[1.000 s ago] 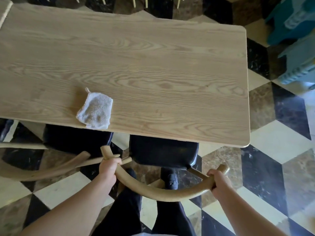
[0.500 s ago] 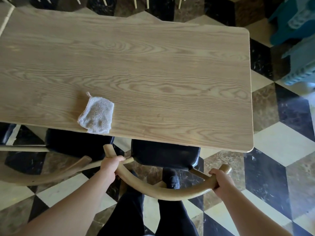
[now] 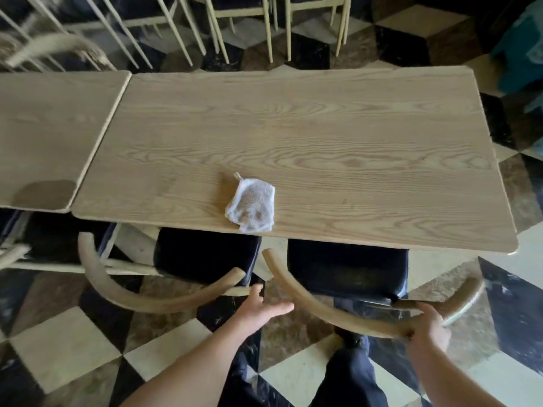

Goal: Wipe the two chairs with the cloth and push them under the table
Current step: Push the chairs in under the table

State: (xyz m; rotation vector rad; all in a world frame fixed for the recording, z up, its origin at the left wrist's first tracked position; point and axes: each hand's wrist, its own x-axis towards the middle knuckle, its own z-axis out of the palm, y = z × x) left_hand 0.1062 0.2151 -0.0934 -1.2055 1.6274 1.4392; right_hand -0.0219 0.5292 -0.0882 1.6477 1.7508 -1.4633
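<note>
A folded white cloth [image 3: 251, 204] lies near the front edge of the wooden table [image 3: 293, 136]. Two chairs with black seats and curved wooden backrests stand at that edge, seats partly under the tabletop. My right hand [image 3: 426, 324] grips the curved backrest of the right chair [image 3: 311, 298]. My left hand [image 3: 261, 306] hovers open, fingers spread, in the gap between the right chair's backrest and the left chair [image 3: 141, 298], holding nothing.
A second wooden table [image 3: 50, 133] butts against the left side. More chairs with pale legs [image 3: 223, 30] stand beyond the far edge. A teal object [image 3: 520, 66] sits at the right. My dark-trousered legs [image 3: 349, 374] stand on the checkered floor.
My left hand has let go of the right chair's backrest and now hangs open. The view has swung left and up, bringing the second table and far chairs into sight.
</note>
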